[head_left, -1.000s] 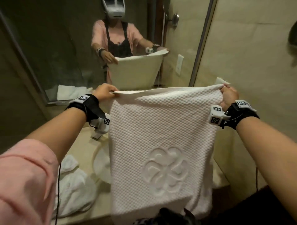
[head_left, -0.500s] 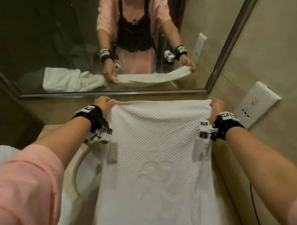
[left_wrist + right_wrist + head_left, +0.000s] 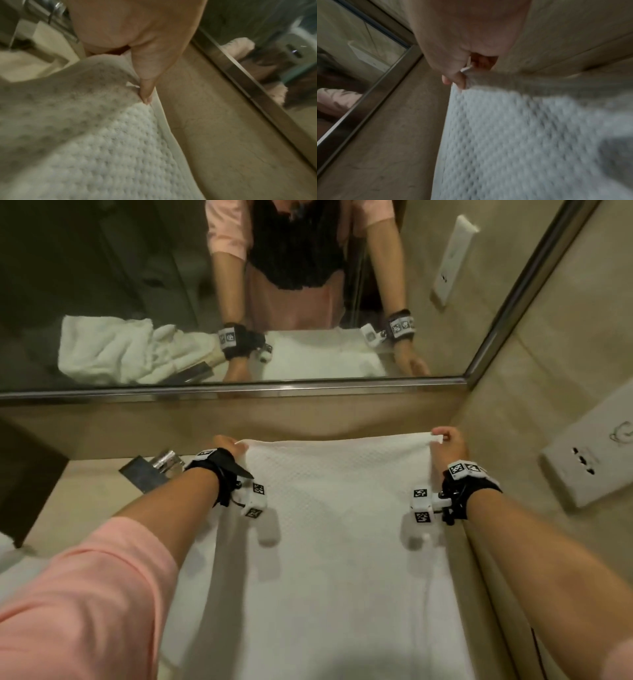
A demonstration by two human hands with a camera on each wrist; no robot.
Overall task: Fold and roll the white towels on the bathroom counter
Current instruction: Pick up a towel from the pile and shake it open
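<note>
No brand or word reads anywhere; the only print I can make out is the black-and-white square codes on my wrist bands (image 3: pixel 467 469).

My left hand (image 3: pixel 224 445) pinches the far left corner of the towel (image 3: pixel 335 559), thumb and finger closed on the hem. From the left wrist, my fingertips (image 3: pixel 145 93) are clamped on the flat woven border where it meets the bumpy field. My right hand (image 3: pixel 448 441) pinches the far right corner the same way; from the right wrist, the fingers (image 3: pixel 455 78) are curled tight with a bit of the hem sticking out between them.

The towel is a long white rectangle. Its long axis runs from my body straight away toward the mirror (image 3: pixel 137 268), and the short far edge, held taut between my hands, lies parallel to the mirror's metal frame. That edge sits just short of the beige stone ledge below the mirror. The cloth is a waffle weave of small raised dots with a smooth, plain hem along the edge. It lies spread over the counter (image 3: pixel 89 494), which is matte beige stone.

To the left of the towel is a squared chrome tap (image 3: pixel 154 470). On the right wall sits a white rectangular socket plate (image 3: pixel 592 453).
</note>
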